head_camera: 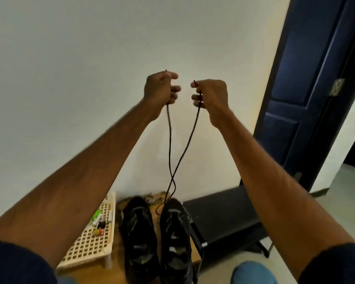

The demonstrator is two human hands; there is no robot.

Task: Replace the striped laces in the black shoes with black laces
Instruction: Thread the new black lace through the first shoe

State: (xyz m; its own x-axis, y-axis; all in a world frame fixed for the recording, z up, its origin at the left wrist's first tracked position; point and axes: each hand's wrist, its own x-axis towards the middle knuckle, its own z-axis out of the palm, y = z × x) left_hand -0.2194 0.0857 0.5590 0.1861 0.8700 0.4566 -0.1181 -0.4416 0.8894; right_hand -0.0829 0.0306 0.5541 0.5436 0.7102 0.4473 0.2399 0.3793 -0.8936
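Cream lattice rack (86,249) and blue door (307,78) stand apart.

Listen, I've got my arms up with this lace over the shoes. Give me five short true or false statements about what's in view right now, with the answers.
1. The left hand and the right hand each pinch one end of the thin black lace. True.
2. The lace's two strands hang apart and never cross. False: they cross once, just above the shoes.
3. The two black shoes stand side by side on the wooden table. True.
4. The striped laces lie in the cream plastic lattice tray. False: they lie on the table behind the shoes.
5. The tray holds a few small items. True.
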